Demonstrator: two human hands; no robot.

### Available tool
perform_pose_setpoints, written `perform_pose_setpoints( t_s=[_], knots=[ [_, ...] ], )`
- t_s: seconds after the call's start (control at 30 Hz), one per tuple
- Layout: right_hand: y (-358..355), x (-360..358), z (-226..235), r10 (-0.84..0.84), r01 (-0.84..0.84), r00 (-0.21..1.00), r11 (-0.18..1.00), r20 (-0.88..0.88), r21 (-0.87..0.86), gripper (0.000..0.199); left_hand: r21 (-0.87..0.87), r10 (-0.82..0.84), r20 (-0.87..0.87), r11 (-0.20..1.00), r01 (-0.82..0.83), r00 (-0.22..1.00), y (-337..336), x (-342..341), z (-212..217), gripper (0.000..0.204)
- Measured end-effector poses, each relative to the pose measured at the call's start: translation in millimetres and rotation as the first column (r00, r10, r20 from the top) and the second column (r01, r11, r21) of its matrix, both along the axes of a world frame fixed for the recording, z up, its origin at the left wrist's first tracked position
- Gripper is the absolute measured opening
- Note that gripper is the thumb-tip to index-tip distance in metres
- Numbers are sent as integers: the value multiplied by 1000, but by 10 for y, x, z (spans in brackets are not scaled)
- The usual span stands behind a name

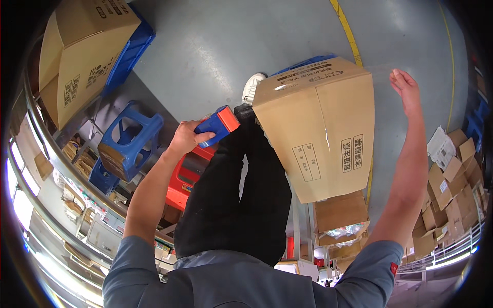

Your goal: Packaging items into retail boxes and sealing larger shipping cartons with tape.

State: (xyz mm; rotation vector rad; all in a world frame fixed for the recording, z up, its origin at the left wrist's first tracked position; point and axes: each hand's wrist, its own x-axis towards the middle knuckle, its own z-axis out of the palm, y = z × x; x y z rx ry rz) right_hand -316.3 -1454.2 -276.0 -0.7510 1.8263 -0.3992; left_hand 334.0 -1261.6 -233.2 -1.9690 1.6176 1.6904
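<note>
Grey floor (205, 46) carrying two yellow lines (347, 28) spreads ahead, with smaller brown boxes (446, 187) heaped at far right. The bent left arm brings its hand (186, 138), wrapped round one blue-and-orange tape dispenser (214, 128), above the thighs. Past one large carton (298, 138) just right of the legs, the right hand (405, 88) extends, fingertips drawn together; whether they pinch a faint clear strip, I cannot tell. A second large carton (84, 66) sits upper left.
</note>
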Motion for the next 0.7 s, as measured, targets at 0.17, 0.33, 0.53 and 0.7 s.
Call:
perform_pose_setpoints(
  t_s=[0.17,0.33,0.53,0.7],
  knots=[
    [13,24,-57,8,-8,1000,1000,-16,0,42,7,34,13,999,-34,999,25,-86,-17,46],
    [-21,140,-120,-2,1,1000,1000,-14,-9,42,6,34,-1,999,-34,999,29,-83,-41,48],
    [-12,164,-207,6,-5,1000,1000,-30,12,42,-3,27,-3,1000,-27,1000,83,-95,-126,50],
    [22,240,-486,-99,97,995,990,16,103,40,-23,39,-32,999,-40,999,134,-51,-270,46]
  ],
)
